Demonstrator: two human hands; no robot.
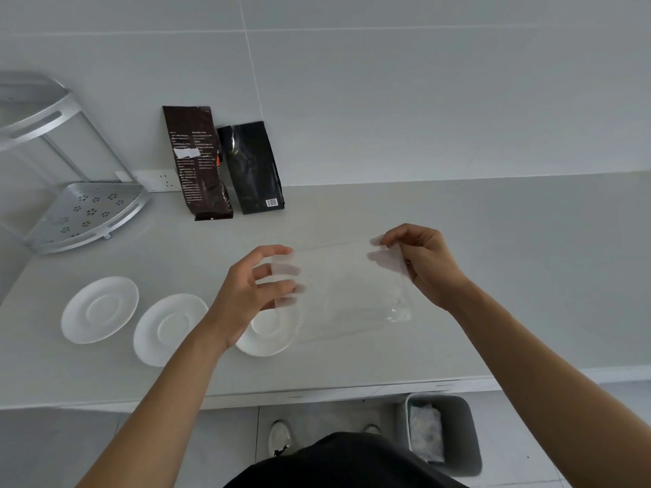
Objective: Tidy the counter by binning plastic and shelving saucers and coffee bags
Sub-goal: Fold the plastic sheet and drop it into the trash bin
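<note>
A clear plastic bag [347, 294] is stretched above the counter between my hands. My left hand [253, 294] grips its left edge, fingers showing through the film. My right hand [422, 264] pinches its upper right corner. Three white saucers lie on the counter: one at the far left [99, 309], one in the middle [165, 327], and one [264, 341] partly hidden under my left hand and the bag. Two coffee bags lean against the wall, a brown one [199, 163] and a black one [252, 167].
A two-tier metal corner shelf [84, 213] stands at the back left of the grey counter [493, 276]. A wall socket [160, 180] sits beside it. On the floor below the counter's front edge is a grey bin [465, 431] holding white material.
</note>
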